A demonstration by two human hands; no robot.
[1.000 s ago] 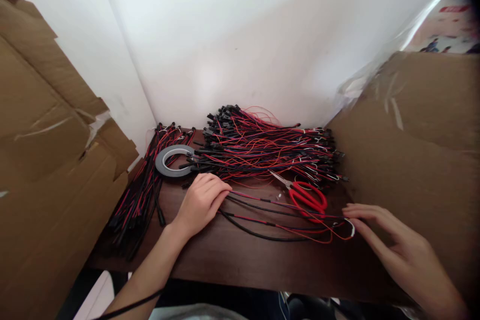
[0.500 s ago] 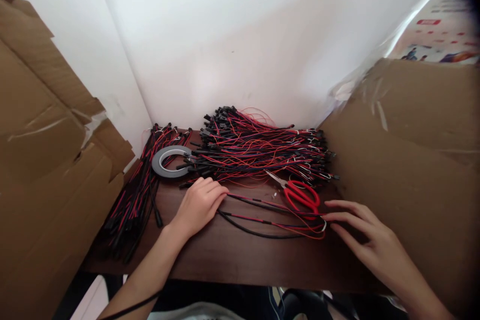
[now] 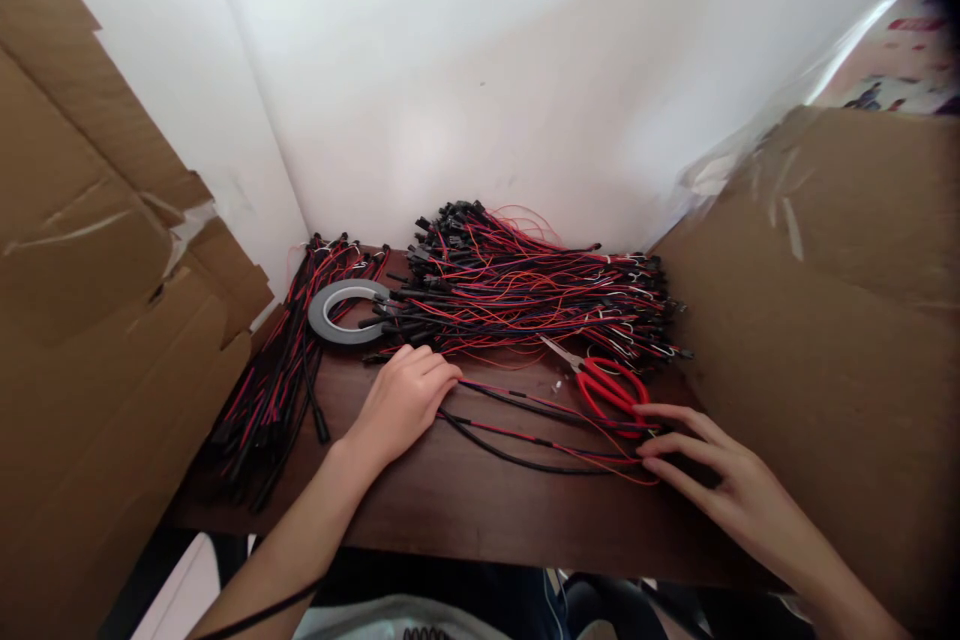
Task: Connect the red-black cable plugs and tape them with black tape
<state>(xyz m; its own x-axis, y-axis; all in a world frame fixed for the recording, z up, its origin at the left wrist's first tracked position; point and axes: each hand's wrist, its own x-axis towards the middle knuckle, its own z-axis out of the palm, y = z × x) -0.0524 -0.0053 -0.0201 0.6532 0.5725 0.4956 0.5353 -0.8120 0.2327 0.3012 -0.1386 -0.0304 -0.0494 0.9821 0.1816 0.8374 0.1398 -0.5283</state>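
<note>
Several red and black wires (image 3: 551, 444) stretch across the table (image 3: 450, 520); the left hand (image 3: 405, 400) pinches one end between its fingers; the right hand (image 3: 739, 490) touches the other, its grip unclear, near red-handled scissors (image 3: 581, 369).

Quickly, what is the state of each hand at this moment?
Left hand: closed, holding the red and black wires.
Right hand: loosely curled at the right end of these wires; whether it holds them cannot be told.
</note>
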